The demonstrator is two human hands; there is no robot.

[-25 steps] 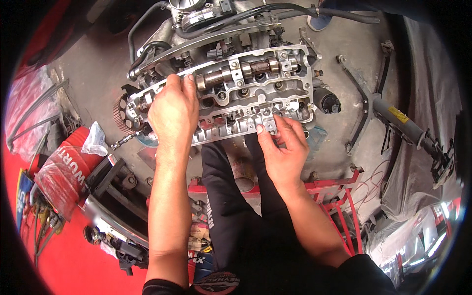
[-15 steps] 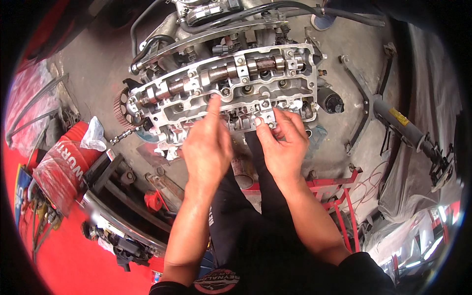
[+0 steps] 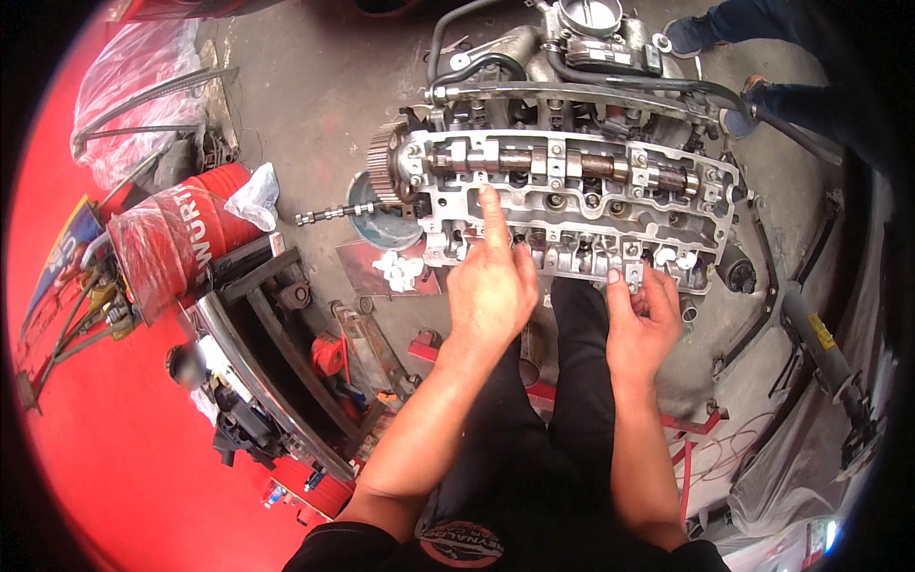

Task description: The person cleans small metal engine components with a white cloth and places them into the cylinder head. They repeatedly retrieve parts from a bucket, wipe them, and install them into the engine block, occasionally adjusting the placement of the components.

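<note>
Head view: from where I stand, a big metal engine top point(image 3: 620, 223) sits in front of the person's legs point(image 3: 579, 334), with the floor point(image 3: 295, 95) showing round it. The right hand point(image 3: 645, 329) is nearly closed. Its thumb and first finger are on either side of a small metal block point(image 3: 630, 274) at the near edge. The left hand point(image 3: 493, 291) has one finger stuck out over the metal, near the long bumpy rod point(image 3: 599, 165), and the rest are curled in. I can't tell if that fingertip touches, or if anything is tucked in the palm.

The block looks hard and stiff, and light enough for two fingers. It may be oily and slip, so its flat sides seem the best place to pinch. The engine top looks very heavy. It would want both hands, one at each end, away from the toothed wheel point(image 3: 383, 167). It won't bend, but the shiny rod could get scratched.
</note>
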